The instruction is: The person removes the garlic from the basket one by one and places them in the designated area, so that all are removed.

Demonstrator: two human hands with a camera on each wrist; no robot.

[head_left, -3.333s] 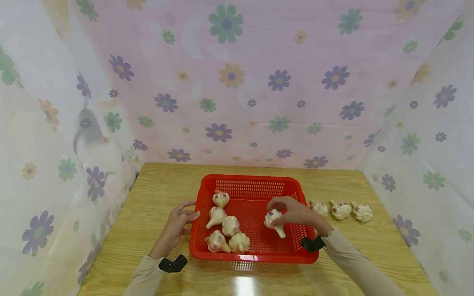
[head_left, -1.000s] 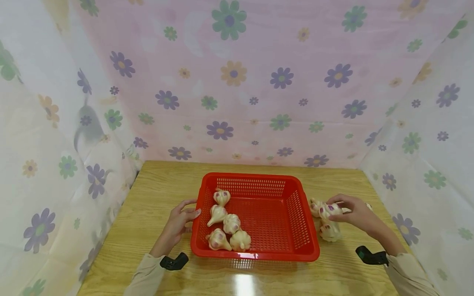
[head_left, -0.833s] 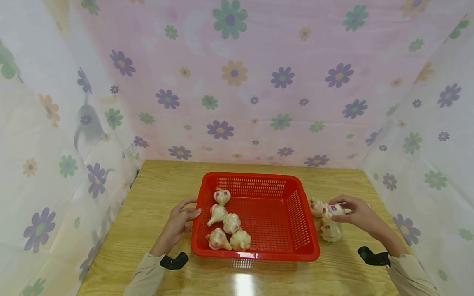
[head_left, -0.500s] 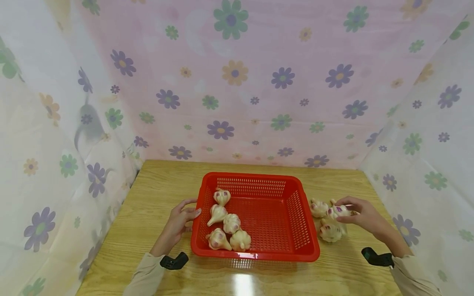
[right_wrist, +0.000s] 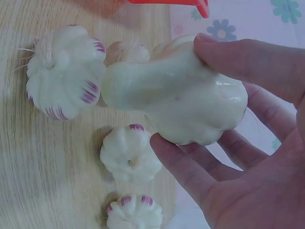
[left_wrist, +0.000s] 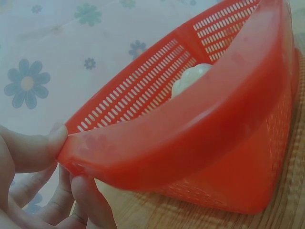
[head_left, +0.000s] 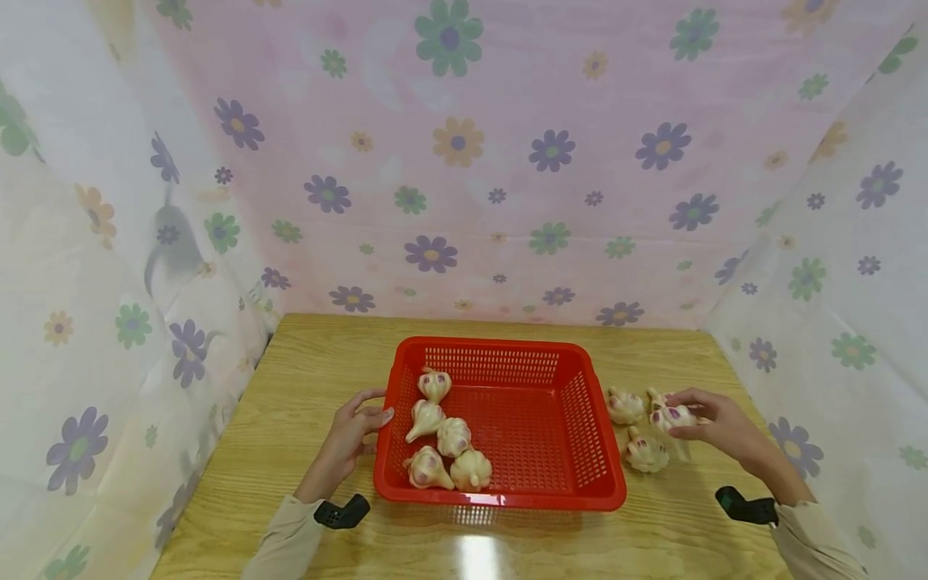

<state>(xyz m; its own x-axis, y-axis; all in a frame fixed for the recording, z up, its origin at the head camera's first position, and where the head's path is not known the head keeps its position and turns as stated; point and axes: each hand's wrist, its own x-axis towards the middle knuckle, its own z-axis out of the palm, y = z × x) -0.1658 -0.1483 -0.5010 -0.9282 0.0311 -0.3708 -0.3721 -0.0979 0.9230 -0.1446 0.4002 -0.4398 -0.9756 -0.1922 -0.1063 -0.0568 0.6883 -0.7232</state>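
My left hand [head_left: 350, 439] grips the left rim of a red plastic basket [head_left: 500, 503], thumb on top and fingers curled beneath in the left wrist view. Several garlic bulbs [head_left: 453, 439] lie in the basket's left half. Right of the basket, my right hand [head_left: 725, 427] holds a garlic bulb [right_wrist: 176, 95] between thumb and fingers, its thick stem pointing left in the right wrist view. Close by on the table lie a garlic bulb [head_left: 625, 406] at the basket's side and another garlic bulb [head_left: 647, 453] nearer the front. More bulbs are partly hidden behind the hand.
A wooden table [head_left: 326, 354] carries everything. Flowered cloth [head_left: 500, 161] hangs along the back and both sides. Each wrist wears a black device [head_left: 341, 512].
Earlier my right hand held a garlic bulb inside the basket. Now a bulb lies on the table front right of the basket, and the hand has drifted right with a bulb. My left hand stays.
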